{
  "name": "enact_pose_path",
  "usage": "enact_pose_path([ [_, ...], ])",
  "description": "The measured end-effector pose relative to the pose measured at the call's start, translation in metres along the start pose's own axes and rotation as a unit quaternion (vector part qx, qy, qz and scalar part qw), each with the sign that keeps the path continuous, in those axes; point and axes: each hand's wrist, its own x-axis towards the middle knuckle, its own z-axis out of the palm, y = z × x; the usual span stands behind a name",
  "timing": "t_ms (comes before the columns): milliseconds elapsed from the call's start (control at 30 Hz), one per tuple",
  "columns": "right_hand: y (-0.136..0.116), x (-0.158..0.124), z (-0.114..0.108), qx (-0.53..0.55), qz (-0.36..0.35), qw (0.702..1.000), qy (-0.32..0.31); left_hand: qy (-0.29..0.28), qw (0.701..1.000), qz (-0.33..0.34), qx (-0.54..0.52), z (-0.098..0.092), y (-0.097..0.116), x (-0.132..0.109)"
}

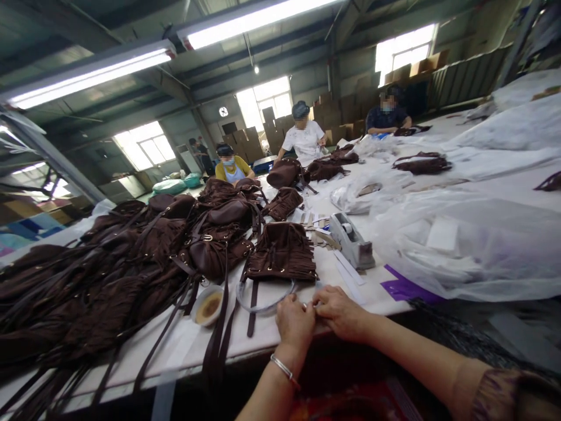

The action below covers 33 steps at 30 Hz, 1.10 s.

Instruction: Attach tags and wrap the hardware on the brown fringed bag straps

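My left hand (pixel 294 323), with a silver bangle at the wrist, is closed at the table's front edge, fingertips together. My right hand (pixel 340 313) is closed right against it, thumb and fingers pinched. Whatever is between the fingers is too small to make out. Just left of my left hand lies a clear plastic loop (pixel 258 309). Behind the hands sits a dark brown fringed bag (pixel 283 251) with metal eyelets, its strap (pixel 253 310) hanging toward me. A grey tape dispenser (pixel 351 241) stands beyond my right hand, beside white paper strips (pixel 348 273).
A large pile of brown fringed bags (pixel 144 257) covers the left side. A bowl (pixel 207 306) with brownish contents stands near the front edge. Clear plastic bags (pixel 473 245) and a purple piece (pixel 407 285) lie right. Several people (pixel 302 137) are across the table.
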Motion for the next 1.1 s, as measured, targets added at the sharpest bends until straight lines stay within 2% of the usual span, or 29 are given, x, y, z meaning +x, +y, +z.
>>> enact_pose_path([
  [167,0.016,-0.002,-0.003,-0.029,-0.03,0.998,0.045,-0.01,0.996,0.04,0.077,-0.005,0.009,0.002],
  [367,0.028,0.014,-0.011,-0.07,-0.08,0.994,0.01,-0.03,0.988,0.074,0.133,-0.01,0.013,0.005],
  [667,0.042,0.028,-0.025,-0.082,-0.151,0.985,-0.01,-0.027,0.99,0.087,0.103,-0.011,0.008,0.004],
  [767,0.038,0.032,-0.032,-0.082,-0.167,0.982,-0.008,-0.064,0.983,0.153,0.077,-0.018,0.002,0.008],
  [900,0.033,0.039,-0.036,-0.071,-0.208,0.975,-0.032,-0.122,0.946,0.293,0.07,-0.032,-0.011,0.015],
  [1100,0.024,0.051,-0.032,-0.099,-0.23,0.963,-0.102,-0.15,0.906,0.361,0.162,-0.035,-0.032,0.022],
])
